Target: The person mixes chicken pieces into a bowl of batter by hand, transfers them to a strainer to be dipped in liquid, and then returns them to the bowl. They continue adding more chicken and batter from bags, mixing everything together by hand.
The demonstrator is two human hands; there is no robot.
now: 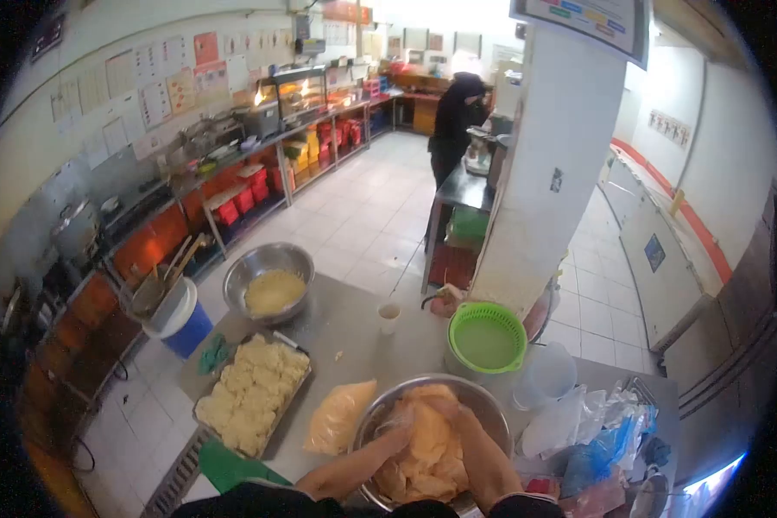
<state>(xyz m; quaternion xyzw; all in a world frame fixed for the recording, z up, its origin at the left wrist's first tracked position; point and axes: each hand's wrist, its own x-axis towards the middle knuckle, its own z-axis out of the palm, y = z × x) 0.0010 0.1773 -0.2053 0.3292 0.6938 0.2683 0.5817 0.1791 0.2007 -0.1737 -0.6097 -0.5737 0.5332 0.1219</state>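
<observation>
A large steel mixing bowl stands at the table's near edge, full of orange-coated pieces that look like marinated meat. Both my hands reach down into it. My left hand presses in at the left of the heap, with something like clear plastic over it. Against the upper right of the heap lies my right hand. The fingers of both blend into the orange pieces, so their grip is not readable. Touching distance left of the bowl is a clear bag of orange contents.
Left on the table are a tray of pale battered pieces and a steel bowl of crumbs. A cup, green colander, clear tub and plastic bags surround the bowl. A person stands by the pillar.
</observation>
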